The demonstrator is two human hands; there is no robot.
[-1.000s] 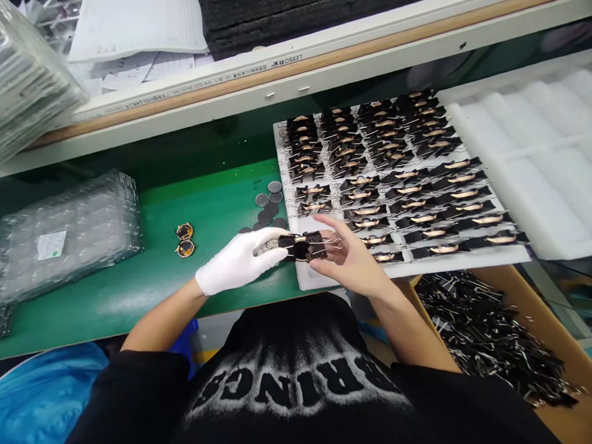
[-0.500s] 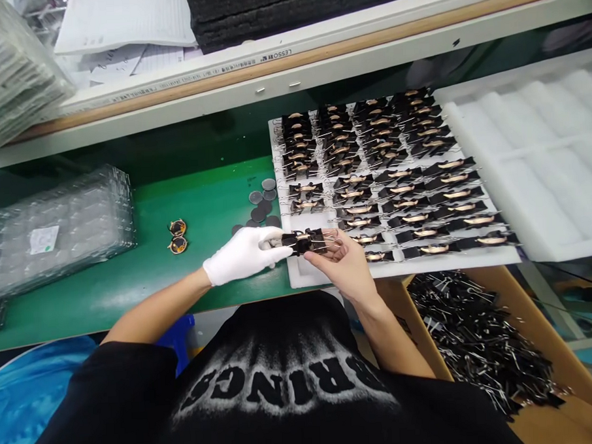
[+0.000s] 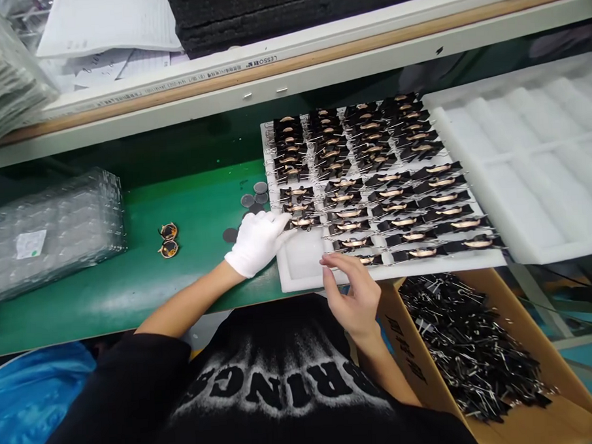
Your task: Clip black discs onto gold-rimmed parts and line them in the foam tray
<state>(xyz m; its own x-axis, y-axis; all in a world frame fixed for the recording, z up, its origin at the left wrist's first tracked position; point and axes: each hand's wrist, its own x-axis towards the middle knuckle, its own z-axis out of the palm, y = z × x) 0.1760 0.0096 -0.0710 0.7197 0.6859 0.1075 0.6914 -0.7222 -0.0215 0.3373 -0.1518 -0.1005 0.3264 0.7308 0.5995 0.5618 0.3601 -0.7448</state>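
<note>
My left hand (image 3: 258, 242), in a white glove, has its fingertips closed at the left end of a clipped piece (image 3: 303, 223), a gold-coloured part held by black binder clips. That piece lies in the left column of the white foam tray (image 3: 302, 258), below similar clipped pieces in rows. Bare and empty, my right hand (image 3: 352, 291) hovers over the tray's front edge with thumb and fingers apart. Two round gold-rimmed pieces (image 3: 168, 240) rest on the green table, left of my gloved hand.
Dark discs (image 3: 261, 198) lie beside the tray. Clear plastic trays (image 3: 56, 232) are stacked at the left. A cardboard box (image 3: 540, 316) of black binder clips (image 3: 473, 345) stands at the lower right. Another white foam tray (image 3: 533, 166) is at the right, with a shelf ledge (image 3: 212, 98) behind.
The clipped piece has gone from between both hands into the tray's left column. My right hand has let go, opened and moved down to the right.
</note>
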